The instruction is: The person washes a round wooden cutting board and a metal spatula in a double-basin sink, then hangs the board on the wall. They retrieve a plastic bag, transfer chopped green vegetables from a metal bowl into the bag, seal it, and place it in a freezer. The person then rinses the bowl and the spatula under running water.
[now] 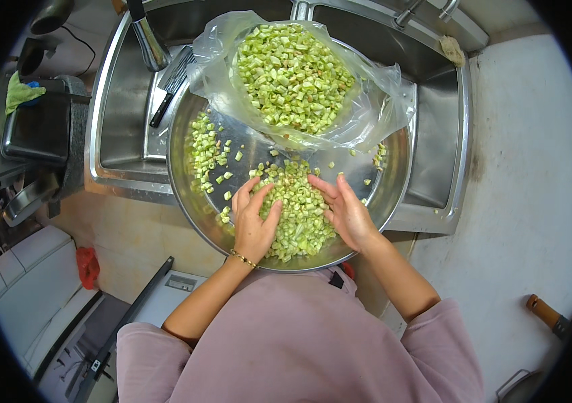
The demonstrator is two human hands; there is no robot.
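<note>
A heap of chopped green beans [298, 216] lies against the near wall of a wide round metal basin [402, 166]. My left hand [256, 219] is at the heap's left side, fingers apart and curved over its edge. On the other side my right hand [349, 211] is spread, palm turned toward the heap, fingertips near the pieces. Neither hand grips anything that I can make out. A clear plastic bag [376, 108], its mouth wide, sits over the basin's far part and is filled with more cut bean pieces [296, 75]. Loose pieces [205, 146] lie along the basin's left side.
The basin rests over a stainless steel sink [437, 146]. A black-handled kitchen tool [162, 108] lies left of the basin, below a faucet [150, 45]. A pale counter [523, 151] runs along the right, with a wooden handle [543, 310] on it. A green cloth [21, 93] hangs at left.
</note>
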